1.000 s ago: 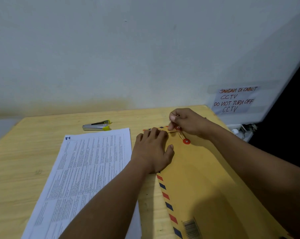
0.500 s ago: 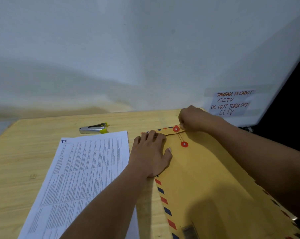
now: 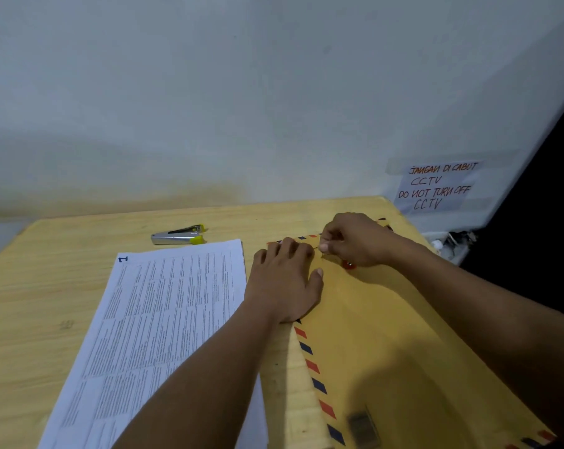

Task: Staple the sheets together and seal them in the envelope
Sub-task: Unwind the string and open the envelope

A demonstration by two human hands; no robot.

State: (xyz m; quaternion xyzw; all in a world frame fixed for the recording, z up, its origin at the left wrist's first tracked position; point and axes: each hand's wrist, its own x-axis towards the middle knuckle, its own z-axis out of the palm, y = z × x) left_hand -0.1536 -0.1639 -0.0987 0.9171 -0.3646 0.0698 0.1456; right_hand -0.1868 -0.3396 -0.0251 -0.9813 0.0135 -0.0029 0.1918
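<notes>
A brown envelope (image 3: 387,345) with a red and blue striped border lies on the right half of the wooden table (image 3: 47,286). My left hand (image 3: 284,283) presses flat on its upper left corner, fingers spread. My right hand (image 3: 355,241) is curled over the flap and pinches the thin closure string near a red button (image 3: 349,264). The printed sheets (image 3: 164,325) lie flat to the left of the envelope. A silver stapler (image 3: 178,236) with yellow ends rests beyond the sheets.
A white wall rises just behind the table. A taped handwritten CCTV notice (image 3: 436,186) hangs at the right. Past the table's right edge are cables and a dark gap (image 3: 533,238).
My right hand has moved from the flap's far edge back down and left over the upper red button, carrying the string. My left hand stays pressed on the envelope.
</notes>
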